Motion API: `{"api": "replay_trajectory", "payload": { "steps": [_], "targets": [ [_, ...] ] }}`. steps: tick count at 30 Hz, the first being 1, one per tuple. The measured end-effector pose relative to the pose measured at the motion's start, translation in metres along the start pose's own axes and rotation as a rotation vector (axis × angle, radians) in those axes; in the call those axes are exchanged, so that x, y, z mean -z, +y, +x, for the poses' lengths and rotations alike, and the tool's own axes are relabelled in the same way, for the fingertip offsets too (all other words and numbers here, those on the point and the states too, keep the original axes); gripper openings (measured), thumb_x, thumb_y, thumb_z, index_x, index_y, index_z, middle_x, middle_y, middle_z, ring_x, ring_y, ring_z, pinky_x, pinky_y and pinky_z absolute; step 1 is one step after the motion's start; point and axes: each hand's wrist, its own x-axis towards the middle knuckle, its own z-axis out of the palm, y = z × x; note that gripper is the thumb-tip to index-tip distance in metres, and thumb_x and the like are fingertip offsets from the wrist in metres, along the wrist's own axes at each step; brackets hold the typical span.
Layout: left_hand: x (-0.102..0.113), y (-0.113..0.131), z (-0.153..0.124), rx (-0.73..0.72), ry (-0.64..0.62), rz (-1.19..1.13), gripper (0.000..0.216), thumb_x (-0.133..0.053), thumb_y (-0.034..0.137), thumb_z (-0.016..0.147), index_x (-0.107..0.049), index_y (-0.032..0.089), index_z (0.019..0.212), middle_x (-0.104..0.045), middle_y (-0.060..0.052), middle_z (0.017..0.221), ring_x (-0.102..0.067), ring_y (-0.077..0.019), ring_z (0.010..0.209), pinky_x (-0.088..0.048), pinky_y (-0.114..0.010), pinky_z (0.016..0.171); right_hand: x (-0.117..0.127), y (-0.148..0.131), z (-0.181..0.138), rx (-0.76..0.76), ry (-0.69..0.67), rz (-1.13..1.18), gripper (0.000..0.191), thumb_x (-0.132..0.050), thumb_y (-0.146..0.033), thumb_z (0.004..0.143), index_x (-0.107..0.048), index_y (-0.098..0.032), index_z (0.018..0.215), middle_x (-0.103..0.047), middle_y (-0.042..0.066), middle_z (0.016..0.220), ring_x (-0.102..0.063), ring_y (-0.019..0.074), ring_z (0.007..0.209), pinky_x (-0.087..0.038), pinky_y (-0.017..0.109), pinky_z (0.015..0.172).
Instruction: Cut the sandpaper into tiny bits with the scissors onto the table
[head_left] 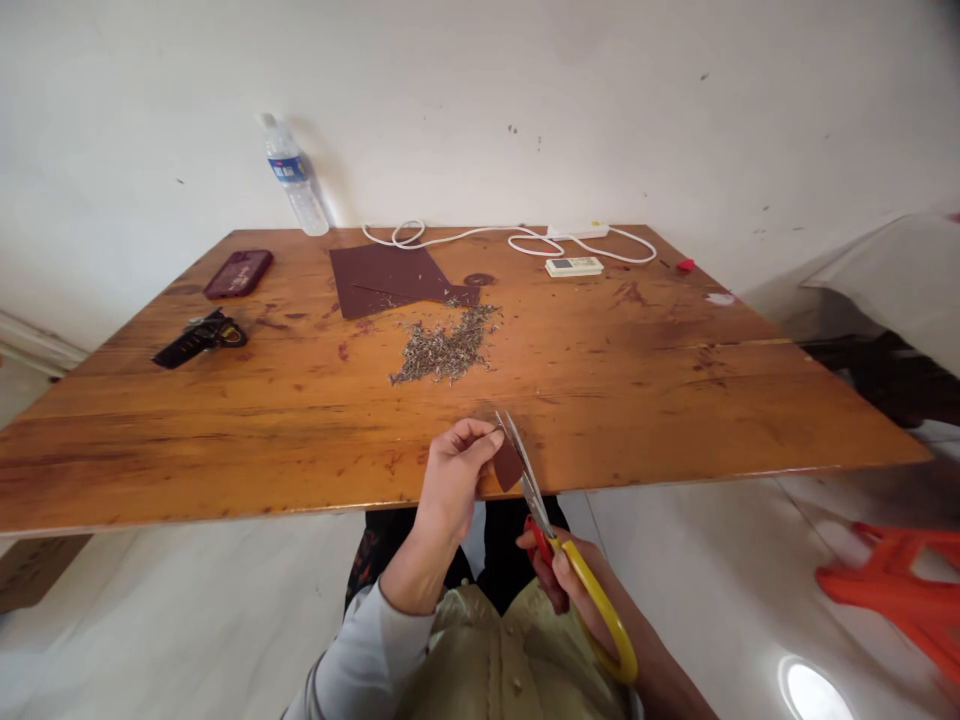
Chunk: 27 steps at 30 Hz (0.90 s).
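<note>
The left hand (452, 470) pinches a small dark red piece (508, 465) between the thumb and the fingers, above the near edge of the table (675, 420). The right hand (589, 575) is closed around the handles of the scissors (534, 492), one red and one yellow; their blades point away from the person, with the tips slightly parted. The piece is just beside the blades, but I cannot tell if it lies between them. Farther on the table there is a loose pile of clippings (442, 345), and behind it a dark red sheet (390, 275). On the left side are a black object (196, 340), a phone (238, 273) and an upright bottle (292, 175); toward the back right, a remote (574, 267) lies near a white cord (465, 234).
</note>
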Motion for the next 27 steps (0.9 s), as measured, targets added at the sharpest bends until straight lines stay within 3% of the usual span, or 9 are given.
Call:
{"api": "replay_trajectory", "payload": {
  "steps": [5,8,17,24,27],
  "targets": [
    [0.000,-0.001,0.000,-0.003,-0.010,0.017,0.031,-0.091,0.039,0.064,-0.066,0.020,0.064,-0.058,0.003,0.058,-0.049,-0.0106,0.052,-0.039,-0.026,0.053,0.003,0.000,-0.001,-0.079,0.027,-0.016,0.084,-0.062,-0.101,0.079,-0.069,-0.019,0.098,-0.030,-0.012,0.057,-0.021,0.0098,0.049,-0.018,0.027,0.048],
    [0.001,-0.002,0.001,-0.010,-0.010,0.027,0.031,-0.091,0.038,0.064,-0.066,0.020,0.063,-0.057,0.003,0.058,-0.049,-0.0108,0.053,-0.039,-0.026,0.054,0.003,0.003,-0.004,-0.108,0.031,0.024,0.081,-0.061,-0.099,0.082,-0.069,-0.020,0.097,-0.026,-0.013,0.058,-0.017,0.0094,0.050,-0.015,0.027,0.047],
    [0.002,-0.002,0.001,-0.007,-0.009,0.056,0.031,-0.091,0.039,0.064,-0.067,0.019,0.063,-0.060,0.002,0.058,-0.051,-0.0114,0.053,-0.039,-0.026,0.054,-0.006,-0.009,-0.005,-0.128,0.087,0.025,0.080,-0.064,-0.104,0.074,-0.058,-0.024,0.075,-0.028,-0.013,0.049,-0.020,0.0075,0.043,-0.015,0.026,0.041],
    [0.001,-0.002,0.000,-0.010,-0.019,0.020,0.030,-0.091,0.039,0.065,-0.067,0.019,0.064,-0.058,0.003,0.056,-0.049,-0.0111,0.051,-0.039,-0.026,0.052,-0.002,-0.003,0.000,-0.012,-0.030,0.059,0.084,-0.056,-0.100,0.086,-0.070,-0.018,0.097,-0.044,-0.007,0.058,-0.035,0.0119,0.050,-0.032,0.026,0.049],
    [0.002,-0.002,0.001,-0.010,-0.022,0.024,0.031,-0.091,0.039,0.066,-0.067,0.020,0.064,-0.059,0.003,0.057,-0.050,-0.0115,0.052,-0.040,-0.026,0.052,0.002,-0.002,0.001,-0.042,0.014,-0.014,0.082,-0.059,-0.096,0.087,-0.073,-0.017,0.105,-0.042,-0.007,0.062,-0.033,0.0123,0.053,-0.028,0.027,0.051]
  ]
}}
